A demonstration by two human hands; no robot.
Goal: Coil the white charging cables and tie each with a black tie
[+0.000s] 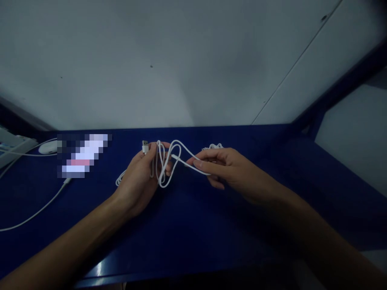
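A white cable (163,183) hangs in loose loops between my two hands, above the blue table. My left hand (140,173) is closed round one side of the loops, and a USB plug (145,147) sticks up by its thumb. At the right, my right hand (223,167) pinches the cable between thumb and fingers. The cable's slim connector (175,157) lies across the loops between the hands. Part of my left hand's fingers is hidden behind the loops.
Coiled white cables lie behind my left wrist (120,178) and beyond my right hand (212,146). A lit, blurred phone (87,155) with a cord attached lies on the blue table (187,237) at left, near a white rounded object (48,147). A pale wall (127,80) stands behind.
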